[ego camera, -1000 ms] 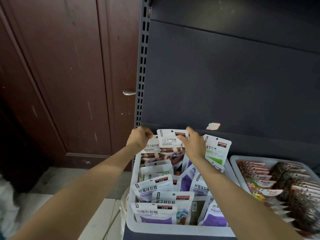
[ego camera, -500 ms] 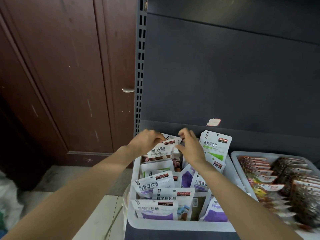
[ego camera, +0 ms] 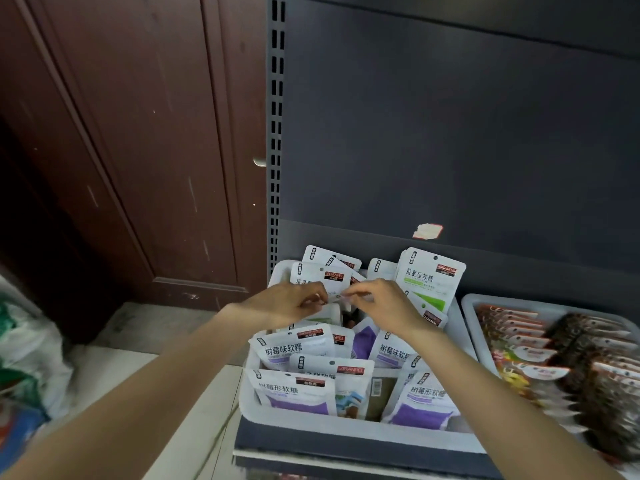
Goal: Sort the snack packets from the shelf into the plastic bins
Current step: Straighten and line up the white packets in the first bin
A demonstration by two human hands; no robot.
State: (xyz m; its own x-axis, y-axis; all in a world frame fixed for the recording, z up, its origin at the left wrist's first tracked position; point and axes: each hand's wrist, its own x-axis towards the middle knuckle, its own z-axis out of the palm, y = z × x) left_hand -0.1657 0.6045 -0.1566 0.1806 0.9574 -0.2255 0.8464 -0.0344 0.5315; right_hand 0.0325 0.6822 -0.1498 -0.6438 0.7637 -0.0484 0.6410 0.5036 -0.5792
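1. Packets mostly binned already: white bin (ego camera: 349, 426) on shelf (ego camera: 346, 448) is full of candy packets (ego camera: 294, 348), upright but mixed; 2nd bin (ego camera: 468, 306) to the right holds neat rows.
2. Left hand (ego camera: 287, 306) & right hand (ego camera: 377, 303): fingers pinch one packet (ego camera: 337, 297) edge-on over bin's back; likely still arranging.
3. Room: dark shelf back panel (ego camera: 450, 133), brown door (ego camera: 121, 150) at left, bags (ego camera: 24, 358) on floor.

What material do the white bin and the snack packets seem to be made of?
White bin: apparently moulded plastic, matte, with a thick rounded rim. Snack packets: probably thin plastic film, slightly glossy, printed, with a punched hang hole; several bend and lean.
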